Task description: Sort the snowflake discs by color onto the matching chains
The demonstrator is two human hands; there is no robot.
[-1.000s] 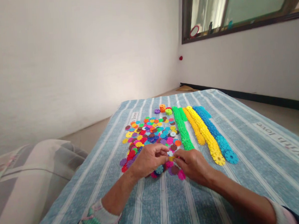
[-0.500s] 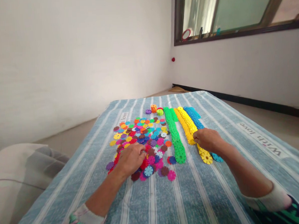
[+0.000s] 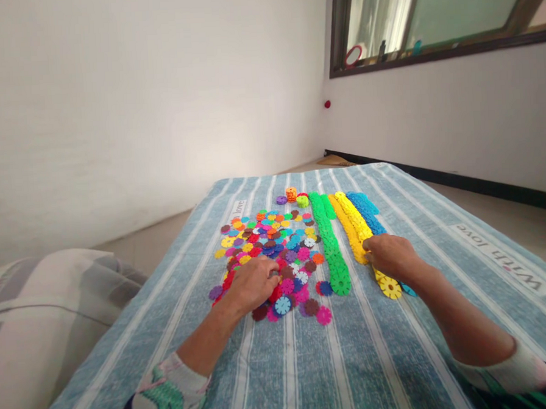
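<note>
A loose pile of many-coloured snowflake discs lies on a blue striped cloth. To its right run sorted rows: a green row, two yellow rows and a blue row. My left hand rests on the near edge of the loose pile, fingers curled down onto the discs; what it grips is hidden. My right hand sits on the near part of the yellow rows, fingers bent against the discs, covering much of the blue row's near end.
Small stacks of orange, purple and green discs stand at the far end of the pile. A grey striped pillow lies at the left. White walls and a window stand beyond the cloth.
A second ago both hands met over the pile's near edge. My right hand has since gone right to the yellow rows, and my left hand has dropped onto the loose discs.
</note>
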